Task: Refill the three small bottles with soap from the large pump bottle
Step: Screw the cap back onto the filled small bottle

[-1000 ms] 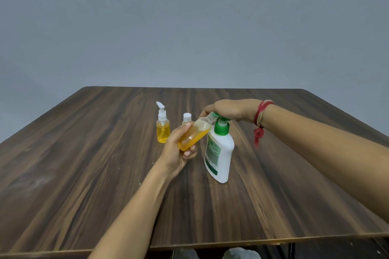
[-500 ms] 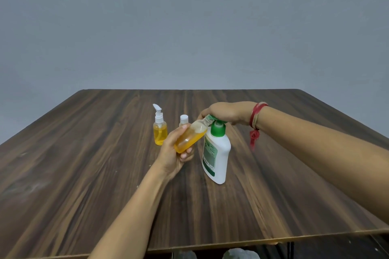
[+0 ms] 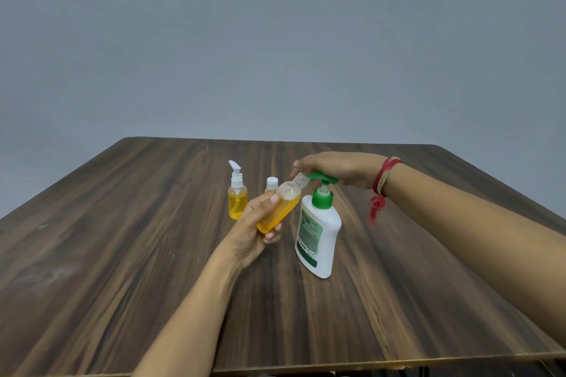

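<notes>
A large white pump bottle (image 3: 318, 242) with a green pump head stands on the wooden table (image 3: 122, 254). My right hand (image 3: 340, 170) rests flat on top of the pump head. My left hand (image 3: 254, 232) grips a small uncapped bottle (image 3: 280, 210) of orange soap, tilted with its open neck under the pump spout. Behind it a small bottle with a white pump (image 3: 236, 193) stands upright, holding yellow soap. A third small bottle with a white cap (image 3: 271, 184) stands behind my left hand, mostly hidden.
The table runs wide on both sides, its front edge near the bottom of the view. A grey wall rises behind it. A red thread band (image 3: 382, 180) circles my right wrist.
The pump head has risen, showing more of its white stem, with my right hand still on it. The small tilted bottle stays at the spout. The view has shifted slightly.
</notes>
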A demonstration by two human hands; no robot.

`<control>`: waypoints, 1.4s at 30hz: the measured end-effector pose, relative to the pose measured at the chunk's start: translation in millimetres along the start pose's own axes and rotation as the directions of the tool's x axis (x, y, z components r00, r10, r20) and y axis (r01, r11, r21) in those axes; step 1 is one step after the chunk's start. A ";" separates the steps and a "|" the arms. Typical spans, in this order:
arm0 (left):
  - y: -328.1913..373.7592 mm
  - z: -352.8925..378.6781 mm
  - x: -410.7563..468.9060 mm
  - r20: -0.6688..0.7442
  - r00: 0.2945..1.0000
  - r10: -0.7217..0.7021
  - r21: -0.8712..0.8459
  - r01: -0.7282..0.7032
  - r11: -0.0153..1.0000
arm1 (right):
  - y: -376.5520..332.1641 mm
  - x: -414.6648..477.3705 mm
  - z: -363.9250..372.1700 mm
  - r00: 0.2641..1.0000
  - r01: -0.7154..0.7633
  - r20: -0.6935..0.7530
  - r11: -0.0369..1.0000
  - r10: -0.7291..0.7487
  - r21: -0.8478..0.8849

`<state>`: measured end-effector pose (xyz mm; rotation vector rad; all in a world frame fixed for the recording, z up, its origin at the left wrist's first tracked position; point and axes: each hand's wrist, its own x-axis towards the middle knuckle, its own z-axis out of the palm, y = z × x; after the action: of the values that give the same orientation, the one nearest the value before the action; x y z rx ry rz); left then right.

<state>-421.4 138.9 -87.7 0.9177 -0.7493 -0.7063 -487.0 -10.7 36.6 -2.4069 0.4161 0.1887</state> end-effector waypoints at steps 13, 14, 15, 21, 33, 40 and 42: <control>13.5 -17.7 -2.0 -0.140 0.979 0.148 -0.236 -0.179 0.955 | -6.8 -56.5 37.1 0.447 0.671 -0.804 0.741 -0.391 0.013; 14.7 -19.7 -1.8 -0.148 0.975 0.167 -0.250 -0.200 0.947 | -7.7 -62.8 59.0 0.448 0.678 -0.781 0.735 -0.436 -0.022; 15.7 -21.4 -1.7 -0.152 0.971 0.186 -0.258 -0.220 0.941 | -7.3 -66.1 82.9 0.473 0.664 -0.736 0.745 -0.484 -0.064; 17.1 -23.9 -3.5 -0.189 0.956 0.224 -0.257 -0.269 0.928 | 18.4 -15.4 166.4 0.774 0.298 -0.446 0.880 -0.449 -0.370; 13.0 -20.5 -3.0 -0.203 0.962 0.181 -0.223 -0.225 0.949 | 27.8 21.2 167.8 0.874 0.143 -0.314 0.814 -0.370 -0.563; 13.8 -23.9 -0.5 -0.213 0.952 0.218 -0.306 -0.277 0.911 | 8.4 -44.5 142.5 0.754 0.415 -0.550 0.910 -0.358 -0.023; 13.4 -22.0 0.3 -0.203 0.954 0.222 -0.336 -0.280 0.899 | -4.6 -70.1 127.7 0.688 0.529 -0.618 0.846 -0.382 0.066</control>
<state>-400.6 153.8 -84.7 0.5198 -0.5572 -0.5105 -554.5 92.9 -40.6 -2.1944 0.0685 -0.8159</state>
